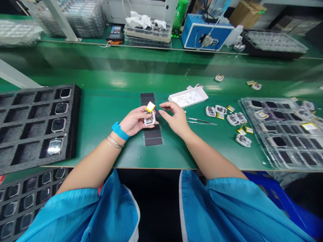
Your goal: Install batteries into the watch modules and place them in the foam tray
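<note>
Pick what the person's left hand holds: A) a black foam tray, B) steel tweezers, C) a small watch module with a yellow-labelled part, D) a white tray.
C. The left hand grips the watch module, while the tweezers lie apart on the green mat.

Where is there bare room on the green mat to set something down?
Bare mat lies between the black foam tray and the left hand, and below the tweezers, right of the right hand. Crowded: the watch cases beside the clear plastic tray.
</note>
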The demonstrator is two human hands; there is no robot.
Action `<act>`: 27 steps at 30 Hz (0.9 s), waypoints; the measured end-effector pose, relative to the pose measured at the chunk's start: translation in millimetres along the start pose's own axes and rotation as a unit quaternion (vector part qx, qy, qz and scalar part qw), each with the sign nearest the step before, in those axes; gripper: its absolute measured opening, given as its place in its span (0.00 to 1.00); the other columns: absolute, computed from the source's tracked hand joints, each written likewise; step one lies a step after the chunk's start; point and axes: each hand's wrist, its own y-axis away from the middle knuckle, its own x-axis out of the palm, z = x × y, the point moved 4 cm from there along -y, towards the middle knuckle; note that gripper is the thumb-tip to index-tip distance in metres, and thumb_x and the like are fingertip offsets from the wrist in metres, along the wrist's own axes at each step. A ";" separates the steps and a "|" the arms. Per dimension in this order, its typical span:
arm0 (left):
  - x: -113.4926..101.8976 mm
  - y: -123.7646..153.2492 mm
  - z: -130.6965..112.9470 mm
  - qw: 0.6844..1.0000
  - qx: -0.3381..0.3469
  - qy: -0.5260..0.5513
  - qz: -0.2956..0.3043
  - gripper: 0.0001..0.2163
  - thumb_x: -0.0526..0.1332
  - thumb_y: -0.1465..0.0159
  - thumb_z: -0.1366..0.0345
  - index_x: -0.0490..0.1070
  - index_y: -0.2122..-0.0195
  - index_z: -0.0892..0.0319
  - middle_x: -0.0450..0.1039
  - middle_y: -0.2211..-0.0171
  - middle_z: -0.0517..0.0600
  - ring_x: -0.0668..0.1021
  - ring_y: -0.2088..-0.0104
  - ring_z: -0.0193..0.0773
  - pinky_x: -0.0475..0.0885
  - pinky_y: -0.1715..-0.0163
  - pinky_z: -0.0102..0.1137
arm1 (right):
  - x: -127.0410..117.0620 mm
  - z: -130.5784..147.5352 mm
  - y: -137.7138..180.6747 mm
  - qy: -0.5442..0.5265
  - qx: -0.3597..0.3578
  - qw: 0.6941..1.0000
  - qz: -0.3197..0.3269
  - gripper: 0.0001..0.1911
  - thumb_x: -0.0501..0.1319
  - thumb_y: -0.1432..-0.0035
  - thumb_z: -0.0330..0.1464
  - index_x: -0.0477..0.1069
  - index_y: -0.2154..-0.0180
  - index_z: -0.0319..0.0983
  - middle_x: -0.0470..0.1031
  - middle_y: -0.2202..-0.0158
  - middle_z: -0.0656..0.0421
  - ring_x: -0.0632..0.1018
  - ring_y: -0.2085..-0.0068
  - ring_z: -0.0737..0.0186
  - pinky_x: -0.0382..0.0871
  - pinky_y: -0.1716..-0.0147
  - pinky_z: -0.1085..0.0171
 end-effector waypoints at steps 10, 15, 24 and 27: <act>0.6 0.3 2.0 0.999 0.002 -0.039 -0.002 0.12 0.65 0.47 0.75 0.69 0.62 0.63 0.77 0.71 0.49 0.82 0.73 0.40 0.79 0.74 0.31 | -0.8 6.9 0.1 0.058 -0.060 0.996 0.040 0.03 0.64 0.43 0.31 0.75 0.69 0.42 0.79 0.62 0.57 0.78 0.57 0.57 0.71 0.52 0.55; -0.1 1.0 0.7 0.996 0.016 -0.060 -0.058 0.11 0.66 0.48 0.75 0.69 0.65 0.63 0.76 0.72 0.48 0.81 0.74 0.37 0.79 0.74 0.31 | -2.2 21.0 3.6 0.055 -0.108 0.992 0.020 0.05 0.60 0.38 0.33 0.72 0.67 0.42 0.78 0.61 0.57 0.77 0.55 0.58 0.70 0.51 0.55; 1.6 0.7 2.1 0.986 0.028 -0.115 -0.118 0.10 0.65 0.49 0.76 0.67 0.67 0.63 0.75 0.76 0.47 0.78 0.77 0.34 0.78 0.76 0.30 | 7.8 14.1 6.2 -0.083 0.050 0.993 0.073 0.05 0.69 0.50 0.34 0.75 0.72 0.40 0.80 0.70 0.60 0.78 0.67 0.62 0.74 0.62 0.61; 2.3 0.6 1.8 0.984 0.027 -0.120 -0.128 0.09 0.65 0.49 0.76 0.67 0.68 0.63 0.75 0.76 0.47 0.78 0.78 0.33 0.78 0.76 0.30 | 10.4 13.6 6.1 -0.102 0.065 0.988 0.098 0.05 0.69 0.51 0.33 0.76 0.72 0.40 0.80 0.69 0.60 0.78 0.68 0.63 0.74 0.63 0.61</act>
